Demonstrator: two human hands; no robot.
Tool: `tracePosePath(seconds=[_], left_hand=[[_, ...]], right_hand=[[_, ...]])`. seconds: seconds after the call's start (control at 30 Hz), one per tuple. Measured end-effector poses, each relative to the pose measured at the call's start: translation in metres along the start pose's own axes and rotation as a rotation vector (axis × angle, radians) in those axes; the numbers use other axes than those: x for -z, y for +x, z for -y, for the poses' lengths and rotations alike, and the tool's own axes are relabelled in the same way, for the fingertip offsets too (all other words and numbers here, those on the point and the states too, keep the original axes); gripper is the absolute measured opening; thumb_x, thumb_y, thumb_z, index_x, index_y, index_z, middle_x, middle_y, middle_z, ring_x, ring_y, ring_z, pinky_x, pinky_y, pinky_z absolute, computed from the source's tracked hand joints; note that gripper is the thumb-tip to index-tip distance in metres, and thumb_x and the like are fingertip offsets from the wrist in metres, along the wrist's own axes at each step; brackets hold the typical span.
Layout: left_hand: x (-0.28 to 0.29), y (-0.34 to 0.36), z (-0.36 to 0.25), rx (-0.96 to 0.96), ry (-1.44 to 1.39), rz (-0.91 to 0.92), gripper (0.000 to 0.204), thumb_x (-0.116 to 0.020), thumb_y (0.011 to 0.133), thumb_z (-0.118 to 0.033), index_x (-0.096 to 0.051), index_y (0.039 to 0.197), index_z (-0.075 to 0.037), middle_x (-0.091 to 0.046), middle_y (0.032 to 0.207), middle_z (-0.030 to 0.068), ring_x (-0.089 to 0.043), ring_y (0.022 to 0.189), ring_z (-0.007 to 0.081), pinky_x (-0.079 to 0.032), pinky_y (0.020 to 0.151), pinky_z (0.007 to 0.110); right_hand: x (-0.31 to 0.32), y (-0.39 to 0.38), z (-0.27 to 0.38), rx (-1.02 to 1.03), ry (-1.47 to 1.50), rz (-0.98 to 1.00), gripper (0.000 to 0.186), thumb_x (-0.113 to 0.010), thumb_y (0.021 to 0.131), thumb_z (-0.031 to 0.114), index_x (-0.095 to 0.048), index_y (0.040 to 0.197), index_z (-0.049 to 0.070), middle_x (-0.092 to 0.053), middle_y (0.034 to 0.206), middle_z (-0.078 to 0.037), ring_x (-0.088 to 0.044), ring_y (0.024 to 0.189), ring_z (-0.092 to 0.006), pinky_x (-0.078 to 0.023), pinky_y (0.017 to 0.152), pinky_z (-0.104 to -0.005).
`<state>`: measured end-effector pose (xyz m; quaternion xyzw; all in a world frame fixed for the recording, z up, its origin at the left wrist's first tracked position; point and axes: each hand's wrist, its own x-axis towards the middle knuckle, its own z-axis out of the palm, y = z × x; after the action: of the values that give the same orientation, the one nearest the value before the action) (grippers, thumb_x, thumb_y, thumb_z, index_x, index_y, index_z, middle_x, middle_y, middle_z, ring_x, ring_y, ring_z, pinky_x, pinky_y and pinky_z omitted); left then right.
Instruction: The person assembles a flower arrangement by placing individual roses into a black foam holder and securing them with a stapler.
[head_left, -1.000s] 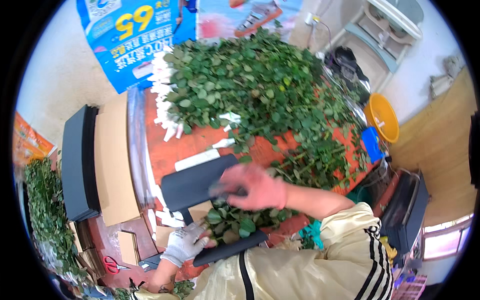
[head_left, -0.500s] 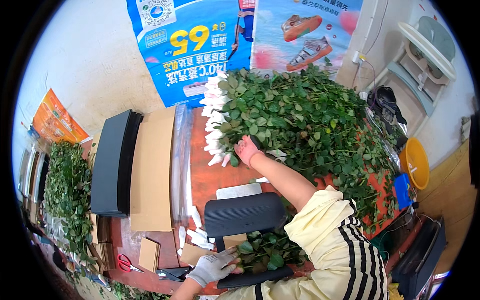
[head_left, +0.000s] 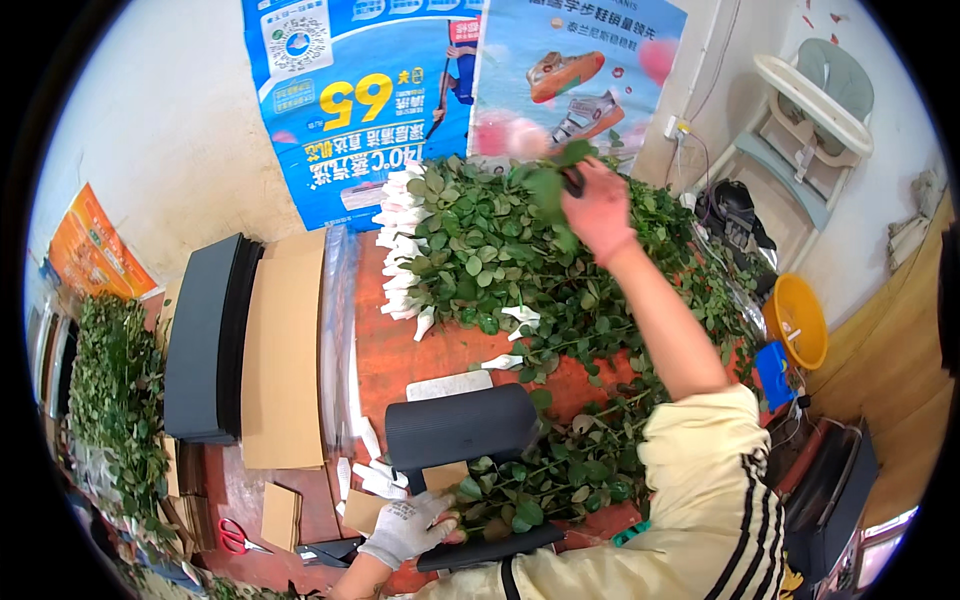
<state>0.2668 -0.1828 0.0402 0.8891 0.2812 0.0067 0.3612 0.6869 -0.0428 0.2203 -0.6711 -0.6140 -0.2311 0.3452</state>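
My right hand (head_left: 600, 212), in a pink glove, is raised over the far leafy pile. It grips a leafy flower stem (head_left: 545, 190), which is blurred by motion. White sleeves (head_left: 400, 250) cover the heads at the left end of the large pile of green stems (head_left: 490, 255). Low in the middle, my left hand (head_left: 408, 528), in a whitish glove, curls at the left end of a smaller leafy bunch (head_left: 560, 480). What its fingers hold is hidden. This bunch lies between a ribbed black rounded pad (head_left: 460, 425) and a black bar (head_left: 490, 548).
Dark boards (head_left: 205, 340) and cardboard sheets (head_left: 283, 350) are stacked at left. Near them lie red-handled scissors (head_left: 235, 538), small cardboard pieces (head_left: 281, 515) and loose white sleeves (head_left: 378, 480). A yellow basin (head_left: 797, 320) and a high chair (head_left: 815, 130) stand at right.
My right hand has moved from the white-sleeved heads up and to the right, lifting a leafy stem. My left hand stays at the smaller bunch. The whole view has shifted slightly.
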Motion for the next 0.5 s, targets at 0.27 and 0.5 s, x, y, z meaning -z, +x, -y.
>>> tracePosePath(seconds=[0.27, 0.5], left_hand=[[0.067, 0.014, -0.064, -0.117, -0.725, -0.772, 0.083, -0.073, 0.065, -0.011, -0.033, 0.136, 0.002, -0.057, 0.073, 0.0040, -0.052, 0.059, 0.0107, -0.043, 0.053, 0.025], [0.071, 0.007, -0.059, -0.266, -0.166, -0.946, 0.020, -0.064, 0.072, 0.001, -0.067, 0.091, -0.002, -0.057, 0.064, 0.0099, -0.054, 0.055, 0.0198, -0.042, 0.051, 0.031]], right_hand=[[0.035, -0.173, 0.113, 0.487, -0.068, 0.439, 0.039, -0.062, 0.071, 0.026, -0.057, 0.109, 0.018, -0.055, 0.112, -0.008, -0.059, 0.092, -0.0247, -0.047, 0.076, -0.0345], [0.056, -0.196, 0.153, 0.471, 0.045, 0.762, 0.057, -0.057, 0.078, 0.027, -0.042, 0.131, 0.011, -0.046, 0.129, -0.015, -0.056, 0.104, -0.0260, -0.046, 0.085, -0.0360]])
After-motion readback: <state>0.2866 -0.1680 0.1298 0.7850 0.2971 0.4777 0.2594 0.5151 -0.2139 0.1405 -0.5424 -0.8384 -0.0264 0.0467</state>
